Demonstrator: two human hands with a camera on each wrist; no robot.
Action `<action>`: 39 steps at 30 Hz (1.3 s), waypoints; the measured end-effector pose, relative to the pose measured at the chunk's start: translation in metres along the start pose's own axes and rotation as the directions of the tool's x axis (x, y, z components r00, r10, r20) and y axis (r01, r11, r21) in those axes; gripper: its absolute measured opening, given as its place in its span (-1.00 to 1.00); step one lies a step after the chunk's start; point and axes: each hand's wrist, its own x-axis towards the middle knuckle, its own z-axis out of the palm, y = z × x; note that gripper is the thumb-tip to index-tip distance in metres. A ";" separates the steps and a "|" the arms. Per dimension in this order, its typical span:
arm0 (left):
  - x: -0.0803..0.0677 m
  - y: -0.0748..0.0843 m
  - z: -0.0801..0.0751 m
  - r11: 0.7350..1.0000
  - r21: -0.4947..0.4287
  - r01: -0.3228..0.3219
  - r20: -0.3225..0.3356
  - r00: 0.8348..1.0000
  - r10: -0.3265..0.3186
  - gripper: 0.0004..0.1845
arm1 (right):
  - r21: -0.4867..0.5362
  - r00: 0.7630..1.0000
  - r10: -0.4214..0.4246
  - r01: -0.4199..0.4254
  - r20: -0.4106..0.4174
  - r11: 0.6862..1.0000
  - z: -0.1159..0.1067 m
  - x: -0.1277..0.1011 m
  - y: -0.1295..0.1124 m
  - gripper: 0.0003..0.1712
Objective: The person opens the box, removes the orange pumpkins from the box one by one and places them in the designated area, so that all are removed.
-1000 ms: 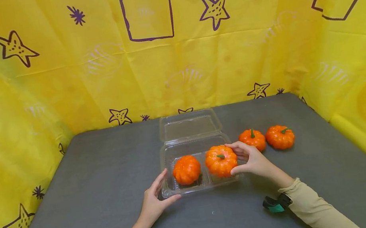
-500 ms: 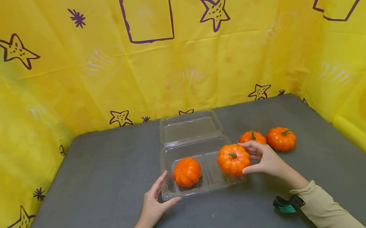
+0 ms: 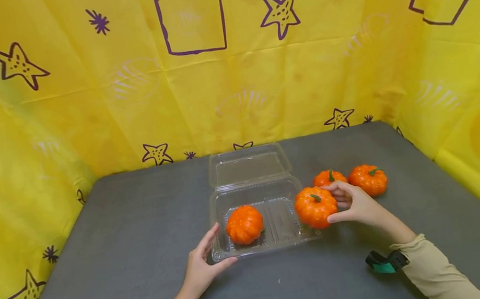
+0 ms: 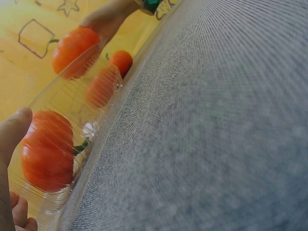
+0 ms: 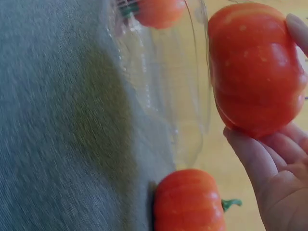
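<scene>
My right hand (image 3: 358, 208) grips a small orange pumpkin (image 3: 315, 206) with a green stem, thumb and fingers on its right side. It is held up over the right end of a clear hinged plastic container (image 3: 283, 221). Another pumpkin (image 3: 244, 225) lies in the container's left half, its green stem (image 4: 81, 147) turned down toward the bottom. At the container's front left corner my left hand (image 3: 202, 269) holds the box, thumb at the front rim and fingers along the left side. Its fingertips (image 4: 21, 211) show curled in the left wrist view.
Two more pumpkins stand to the right on the dark grey table (image 3: 139, 230): one (image 3: 328, 177) partly hidden behind the held one, the other (image 3: 368, 180) farther right. The container's lid (image 3: 248, 165) lies folded back. Yellow patterned cloth (image 3: 229, 82) encloses the back and sides.
My right hand has moved to the right with its pumpkin, from over the container's right compartment to its right edge. The left hand and the container stay put.
</scene>
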 end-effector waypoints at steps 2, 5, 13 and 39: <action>0.000 0.000 0.000 1.000 0.001 0.004 0.000 1.000 -0.004 -0.21 | -0.005 0.999 0.005 -0.005 0.032 1.000 -0.004 -0.001 0.000 -0.38; 0.001 0.000 0.001 1.000 0.002 0.000 0.002 1.000 0.000 -0.21 | -0.018 0.997 -0.004 0.005 0.071 1.000 -0.011 -0.002 0.000 -0.34; 0.005 0.000 0.003 0.999 -0.015 -0.046 -0.001 0.999 0.046 -0.21 | -0.057 0.989 -0.089 0.096 0.120 0.994 -0.028 -0.003 0.004 -0.27; -0.002 -0.034 0.004 0.979 -0.202 0.011 0.017 1.000 -0.008 -0.19 | 0.021 0.991 -0.121 0.122 -0.065 0.992 -0.036 -0.037 0.033 -0.48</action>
